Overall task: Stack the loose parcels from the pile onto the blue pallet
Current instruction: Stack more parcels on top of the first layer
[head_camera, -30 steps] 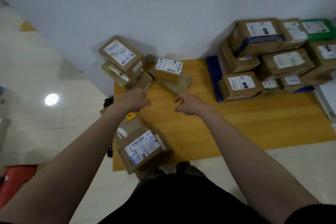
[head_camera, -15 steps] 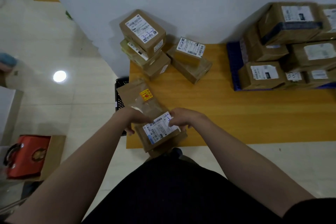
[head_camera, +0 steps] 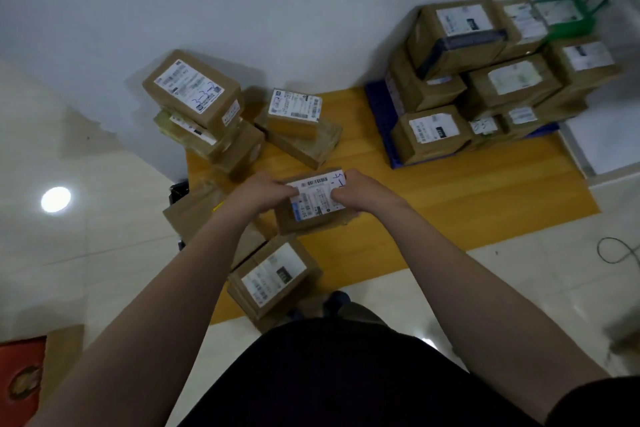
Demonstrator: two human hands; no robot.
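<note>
Left hand: your left hand point(head_camera: 265, 191) is clamped on the left end of the held parcel point(head_camera: 317, 204), fingers curled over its top edge.
Right hand: your right hand point(head_camera: 358, 190) is clamped on the right end of the same parcel, thumb lying on the white label point(head_camera: 317, 199).
Held parcel: a brown box between your two hands, label side up, with blue handwriting at the corner next to your right hand; it is raised above the wooden board point(head_camera: 450, 198).
Loose pile: beyond your left hand and to its left stand stacked brown parcels point(head_camera: 192, 94), leaning against the wall point(head_camera: 277, 10); just beyond your hands lies a smaller labelled box point(head_camera: 294, 111) on a flat parcel point(head_camera: 311, 146).
Near parcels: below your left forearm lies another labelled box point(head_camera: 273, 276) at the board's near edge, with a flat brown packet point(head_camera: 194, 211) beside it, under your left wrist.
Blue pallet: the blue pallet point(head_camera: 381, 107) sits beyond and to the right of your right hand, well apart from it.
Pallet load: brown parcels point(head_camera: 485, 80) are stacked on it in layers, with a green package point(head_camera: 564, 15) at the far top.
</note>
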